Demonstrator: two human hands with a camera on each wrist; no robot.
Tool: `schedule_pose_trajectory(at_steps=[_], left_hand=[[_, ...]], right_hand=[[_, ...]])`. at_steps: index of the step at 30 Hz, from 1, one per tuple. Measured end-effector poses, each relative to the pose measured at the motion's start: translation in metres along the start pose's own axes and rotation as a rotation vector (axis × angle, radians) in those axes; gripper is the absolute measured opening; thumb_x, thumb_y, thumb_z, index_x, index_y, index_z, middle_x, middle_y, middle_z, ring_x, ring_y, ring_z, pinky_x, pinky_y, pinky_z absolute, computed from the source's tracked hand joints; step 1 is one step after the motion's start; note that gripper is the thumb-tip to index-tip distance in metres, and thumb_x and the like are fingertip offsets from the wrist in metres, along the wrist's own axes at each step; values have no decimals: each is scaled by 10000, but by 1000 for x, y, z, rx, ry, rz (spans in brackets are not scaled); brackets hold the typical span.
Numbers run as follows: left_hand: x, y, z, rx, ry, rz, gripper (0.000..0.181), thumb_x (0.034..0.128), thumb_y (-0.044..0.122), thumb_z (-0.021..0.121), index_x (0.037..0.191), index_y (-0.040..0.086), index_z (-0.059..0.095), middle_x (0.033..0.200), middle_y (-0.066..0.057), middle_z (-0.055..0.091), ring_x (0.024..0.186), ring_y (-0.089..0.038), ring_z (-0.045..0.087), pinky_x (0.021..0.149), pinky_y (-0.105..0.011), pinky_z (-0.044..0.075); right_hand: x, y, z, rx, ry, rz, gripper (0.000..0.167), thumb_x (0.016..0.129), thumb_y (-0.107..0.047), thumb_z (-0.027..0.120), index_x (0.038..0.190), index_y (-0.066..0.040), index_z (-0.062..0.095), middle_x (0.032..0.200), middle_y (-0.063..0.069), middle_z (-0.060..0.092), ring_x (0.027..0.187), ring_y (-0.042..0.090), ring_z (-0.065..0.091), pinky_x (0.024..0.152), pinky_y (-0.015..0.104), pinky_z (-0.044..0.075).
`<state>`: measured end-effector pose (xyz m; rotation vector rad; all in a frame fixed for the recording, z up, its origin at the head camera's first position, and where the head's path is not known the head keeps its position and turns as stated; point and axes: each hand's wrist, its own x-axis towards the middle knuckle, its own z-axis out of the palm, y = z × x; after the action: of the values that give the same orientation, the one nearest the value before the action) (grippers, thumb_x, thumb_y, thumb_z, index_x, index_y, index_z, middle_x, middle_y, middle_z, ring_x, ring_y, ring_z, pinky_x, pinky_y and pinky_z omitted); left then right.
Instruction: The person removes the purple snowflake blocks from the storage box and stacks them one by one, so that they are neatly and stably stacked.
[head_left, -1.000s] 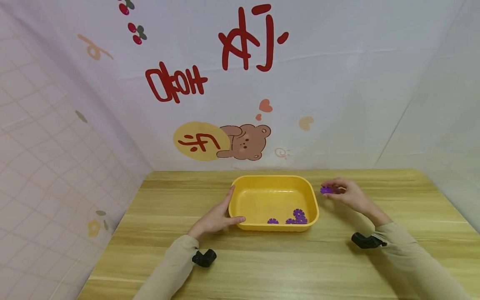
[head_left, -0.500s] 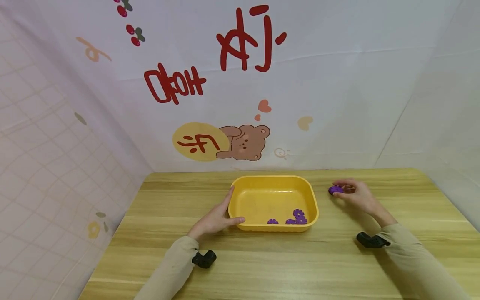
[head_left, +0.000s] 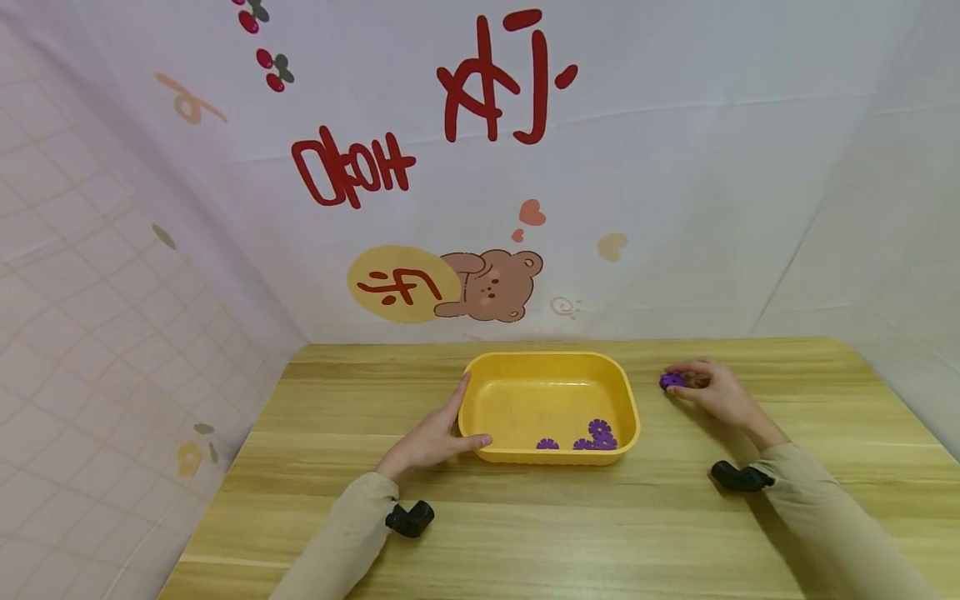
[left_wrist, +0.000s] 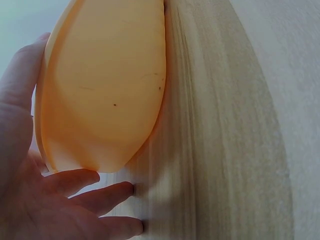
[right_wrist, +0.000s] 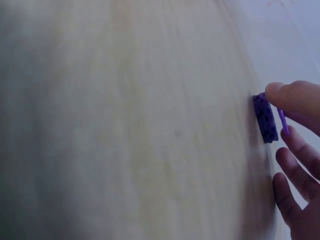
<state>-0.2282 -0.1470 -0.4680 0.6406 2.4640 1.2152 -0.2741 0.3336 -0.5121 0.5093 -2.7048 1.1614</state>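
At the left end of a yellow plastic tray (head_left: 550,457) my left hand (head_left: 427,437) grips the corner, with the thumb over the front rim and a finger along the left side. In the left wrist view the other fingers spread beside the tray's outer wall. To the right of the tray, my right hand (head_left: 716,394) is at a short stack of purple notched discs (right_wrist: 265,118) on the table. The right wrist view shows a thin purple disc (right_wrist: 283,121) pinched between thumb and forefinger, close beside the stack. Several purple discs (head_left: 600,435) lie inside the tray's front right.
The wooden table (head_left: 555,533) ends at a white printed cloth (head_left: 675,208) at the back. A black wrist device (head_left: 410,519) sits at the left cuff and another black wrist device (head_left: 738,477) at the right cuff.
My right hand has shifted slightly right, away from the tray, to the purple discs, and has hardly moved in the last half second. My left hand stays on the tray.
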Motion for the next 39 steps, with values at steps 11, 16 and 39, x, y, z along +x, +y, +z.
schedule_pose_trajectory(at_steps=[11, 16, 39], left_hand=[[1, -1, 1, -7, 3, 9, 1063, 873, 366, 727, 1557, 125, -50, 1598, -115, 66, 1430, -276, 170, 1143, -445, 167], [1, 0, 0, -14, 1, 9, 1064, 872, 362, 729, 1556, 119, -49, 1600, -111, 57, 1432, -277, 166, 1143, -447, 166], [2, -2, 2, -6, 10, 6, 1049, 876, 359, 725, 1560, 129, -36, 1594, -140, 72, 1428, -312, 169, 1138, -477, 167]], right_hand=[[2, -11, -1, -4, -34, 9, 288, 860, 21, 701, 1133, 96, 652, 1103, 276, 581, 926, 365, 555, 717, 234, 475], [1, -30, -4, 16, -44, 2, 279, 853, 47, 695, 1118, 119, 646, 1079, 292, 587, 916, 391, 559, 715, 225, 478], [11, -17, -6, 4, -24, -54, 448, 870, -38, 715, 1280, 55, 561, 1237, 216, 527, 1046, 345, 491, 845, 409, 481]])
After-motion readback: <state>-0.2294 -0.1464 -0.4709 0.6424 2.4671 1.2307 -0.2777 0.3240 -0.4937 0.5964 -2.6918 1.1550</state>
